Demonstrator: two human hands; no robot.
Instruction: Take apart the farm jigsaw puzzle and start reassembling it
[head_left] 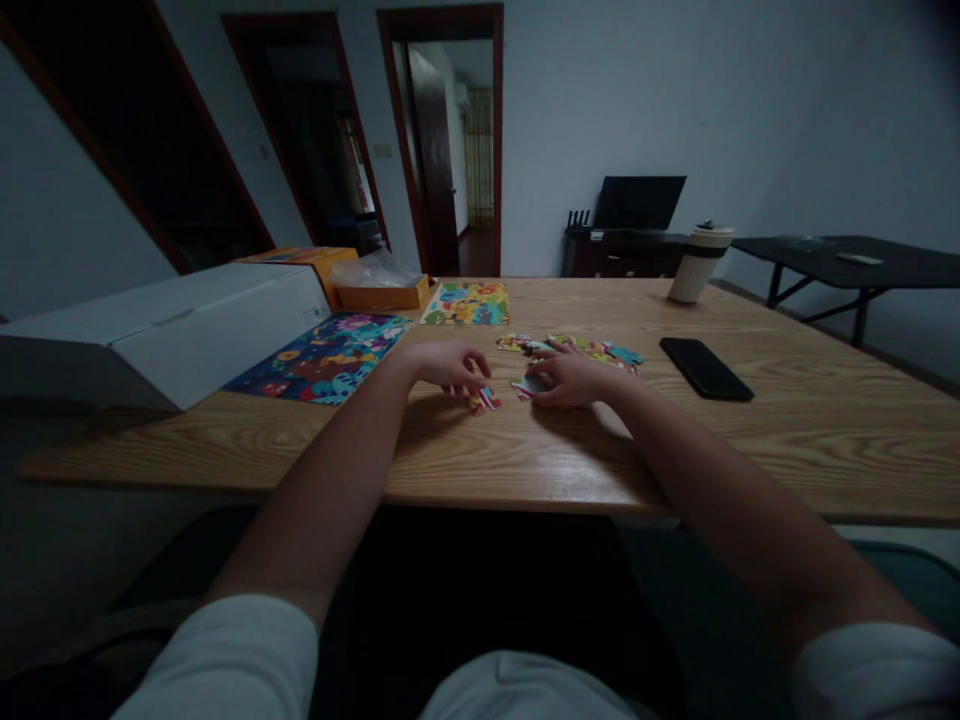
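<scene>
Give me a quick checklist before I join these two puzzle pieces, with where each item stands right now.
1. Left hand on its piece: ok, fingertips touch it on the table.
2. Right hand on its piece: ok, fingers rest over it.
3. Grip closed on either piece: cannot tell, too dark and small.
4. Gap between the two pieces free: ok, bare wood shows there.
5. Spare pieces within reach: ok, just behind the right hand.
6. Phone out of the way: ok, lying apart to the right.

Grained wood table [787, 420] with a soft sheen; glossy black phone [706, 368]; matt white cardboard box [172, 330]
</scene>
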